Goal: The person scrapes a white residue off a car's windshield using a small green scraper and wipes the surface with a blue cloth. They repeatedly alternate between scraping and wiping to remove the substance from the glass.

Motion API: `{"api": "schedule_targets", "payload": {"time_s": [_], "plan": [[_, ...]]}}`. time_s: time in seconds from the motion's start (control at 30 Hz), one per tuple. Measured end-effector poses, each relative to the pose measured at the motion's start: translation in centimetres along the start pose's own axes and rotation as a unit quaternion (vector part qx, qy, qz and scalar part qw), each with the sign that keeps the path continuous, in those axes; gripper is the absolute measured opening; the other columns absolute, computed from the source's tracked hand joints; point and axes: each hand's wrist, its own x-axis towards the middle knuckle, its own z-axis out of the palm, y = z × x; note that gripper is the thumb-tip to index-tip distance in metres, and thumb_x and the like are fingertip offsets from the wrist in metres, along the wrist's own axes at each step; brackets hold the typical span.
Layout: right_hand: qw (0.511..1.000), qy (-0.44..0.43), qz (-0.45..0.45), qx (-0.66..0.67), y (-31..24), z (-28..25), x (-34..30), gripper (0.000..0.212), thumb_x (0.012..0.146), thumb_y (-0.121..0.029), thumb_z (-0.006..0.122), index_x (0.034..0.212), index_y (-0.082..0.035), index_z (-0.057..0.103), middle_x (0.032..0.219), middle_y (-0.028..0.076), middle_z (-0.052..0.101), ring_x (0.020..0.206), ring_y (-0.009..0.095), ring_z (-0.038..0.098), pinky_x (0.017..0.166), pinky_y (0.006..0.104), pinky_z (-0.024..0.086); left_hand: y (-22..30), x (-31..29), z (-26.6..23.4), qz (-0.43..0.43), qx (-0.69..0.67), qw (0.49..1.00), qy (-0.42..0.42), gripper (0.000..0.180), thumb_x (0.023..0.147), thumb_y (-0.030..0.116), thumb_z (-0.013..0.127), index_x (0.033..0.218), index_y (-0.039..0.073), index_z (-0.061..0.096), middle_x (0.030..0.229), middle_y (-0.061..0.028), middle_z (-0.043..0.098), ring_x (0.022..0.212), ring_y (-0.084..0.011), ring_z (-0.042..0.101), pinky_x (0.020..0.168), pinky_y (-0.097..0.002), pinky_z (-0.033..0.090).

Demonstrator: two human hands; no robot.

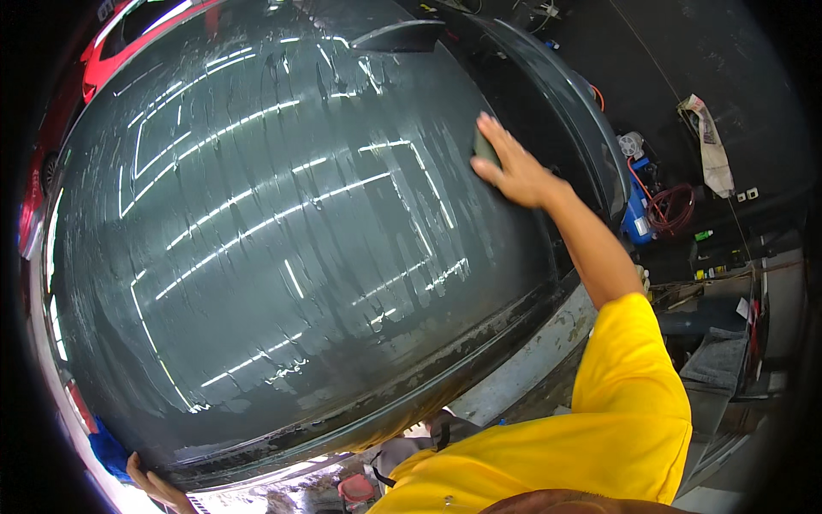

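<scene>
At the lower left, the left hand point(152, 485) grips the edge of the wet, dark curved car window glass point(282, 257), beside a blue cloth point(110, 452). The right hand point(511, 167) presses a small dark sponge pad point(484, 147) on the glass's upper right. Beyond lies a dark workshop floor point(685, 51) with a blue machine point(638, 214).

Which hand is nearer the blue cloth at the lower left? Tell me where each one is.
Left. The left hand grips the glass's lower edge right beside the blue cloth. The right hand presses a dark pad far across the wet car window, upper right.
</scene>
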Motion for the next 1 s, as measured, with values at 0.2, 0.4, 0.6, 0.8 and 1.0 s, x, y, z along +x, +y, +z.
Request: {"api": "schedule_targets", "payload": {"time_s": [0.2,0.4,0.6,0.8,1.0], "plan": [[0.999,0.005,0.017,0.040,3.5,0.4,2.8,0.073,0.108,-0.049,0.036,0.160,0.000,0.023,0.169,0.021,0.016,0.158,0.032,0.011,0.128,0.0418,0.011,-2.4,-0.5,-0.9,-0.011,0.047,0.999,-0.005,0.053,0.099,0.032,0.040,0.133,-0.006,0.053,0.132,-0.0213,0.056,0.128,-0.0350,0.050,0.115,-0.0450,0.032],[0.996,0.035,0.077,0.032,5.7,0.1,21.0,0.064,0.108,-0.042,0.032,0.156,0.000,0.035,0.165,0.019,0.030,0.153,0.034,0.027,0.126,0.0413,0.022,-0.9,-2.0,-1.5,-0.014,0.053,0.999,-0.004,0.055,0.101,0.039,0.039,0.131,-0.005,0.054,0.129,-0.0190,0.057,0.125,-0.0331,0.050,0.114,-0.0444,0.032],[0.993,0.084,0.068,0.049,6.0,0.3,18.5,0.056,0.107,-0.032,0.033,0.153,0.000,0.040,0.161,0.019,0.037,0.148,0.036,0.036,0.123,0.0414,0.028,1.0,1.5,0.3,-0.009,0.025,0.999,0.029,0.057,0.100,0.043,0.041,0.129,-0.004,0.055,0.128,-0.0183,0.057,0.122,-0.0320,0.052,0.111,-0.0438,0.036],[0.987,0.125,-0.079,0.063,1.6,3.0,-0.3,0.046,0.106,-0.015,0.045,0.149,0.002,0.044,0.160,0.021,0.038,0.150,0.035,0.033,0.125,0.0412,0.024,-1.7,1.4,0.3,0.041,0.011,0.999,0.004,0.052,0.099,0.035,0.040,0.130,-0.004,0.058,0.128,-0.0199,0.060,0.121,-0.0335,0.055,0.110,-0.0450,0.039],[0.996,0.017,0.013,0.090,-4.6,1.9,-22.5,0.054,0.105,-0.008,0.045,0.158,-0.003,0.034,0.167,0.020,0.025,0.156,0.035,0.020,0.127,0.0437,0.015,1.2,3.0,1.6,0.018,-0.010,1.000,0.017,0.044,0.090,0.012,0.042,0.126,-0.005,0.060,0.127,-0.0195,0.060,0.119,-0.0326,0.056,0.110,-0.0442,0.040]]}}
